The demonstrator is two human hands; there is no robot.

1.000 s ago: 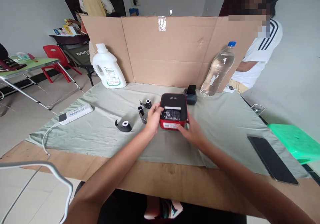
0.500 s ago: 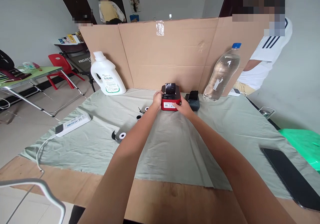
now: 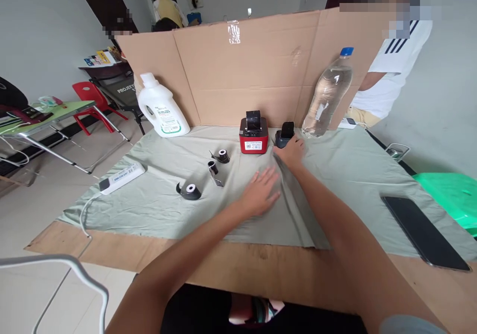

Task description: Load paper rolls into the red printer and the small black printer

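A red and black receipt printer [image 3: 254,136] stands near the cardboard, a black strip curling from its top; neither hand touches it. To its right, a smaller dark printer [image 3: 285,134], also with a black strip upright in it, has my right hand [image 3: 291,154] around its front and right side, hiding its lower part. Fingers spread and slightly blurred, my left hand [image 3: 262,193] is over the cloth in front of the printers, holding nothing. Left of it lie small rolls of black strip: one at the back [image 3: 222,156], one in the middle [image 3: 212,167] and one in front [image 3: 191,191].
Along the back of the cloth [image 3: 156,214] rises a cardboard screen [image 3: 242,70]. A white detergent jug [image 3: 164,108] and a clear water bottle [image 3: 330,95] stand before it. A power strip [image 3: 122,177] lies left, a phone [image 3: 425,232] right. A person in white [image 3: 387,83] is behind the screen.
Both hands have left the red printer. My left hand has come back toward me and spread open; my right hand has shifted right onto the small dark printer. The view has tilted slightly.
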